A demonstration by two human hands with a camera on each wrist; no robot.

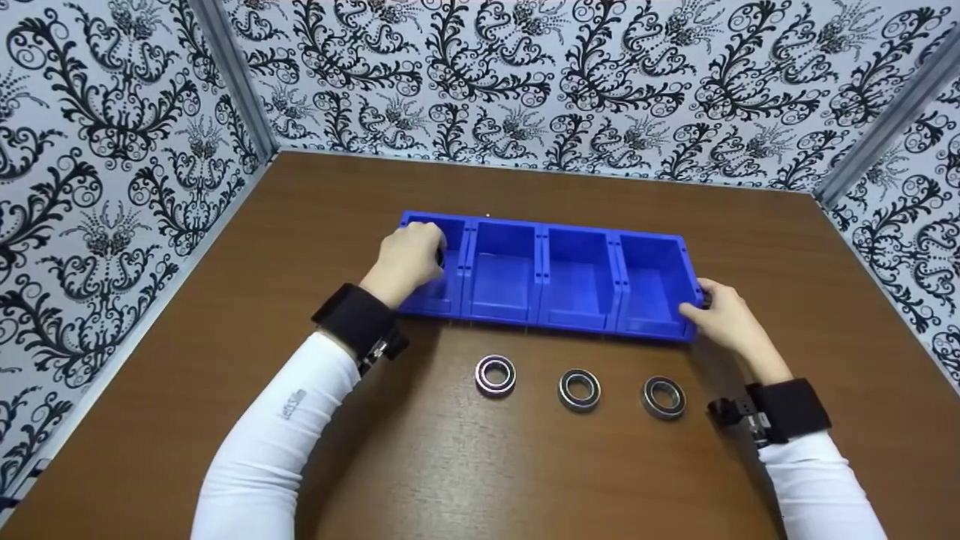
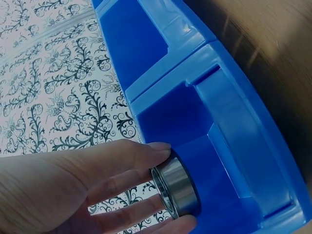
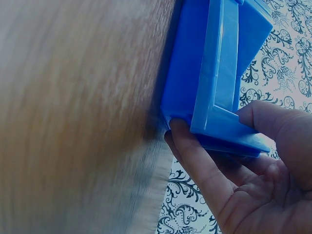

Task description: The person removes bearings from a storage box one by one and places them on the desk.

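Observation:
My left hand [image 1: 409, 256] pinches a ball bearing [image 2: 178, 185] between thumb and fingers, inside the leftmost compartment of a blue four-bin tray [image 1: 504, 309]. In the left wrist view the bearing's steel outer side faces out, within the bin's walls. At the tray's right end my right hand [image 1: 726, 319] grips the end wall, thumb over the rim and fingers along the outside. The other compartments hold nothing. In front of the tray lie three more bearings flat on the table: a left one [image 1: 495, 376], a middle one [image 1: 579, 390] and a right one [image 1: 664, 397].
The brown wooden table [image 1: 420, 480] carries everything. Patterned panels [image 1: 525, 90] stand along its back and both sides, joined by grey posts [image 1: 238, 75] at the corners.

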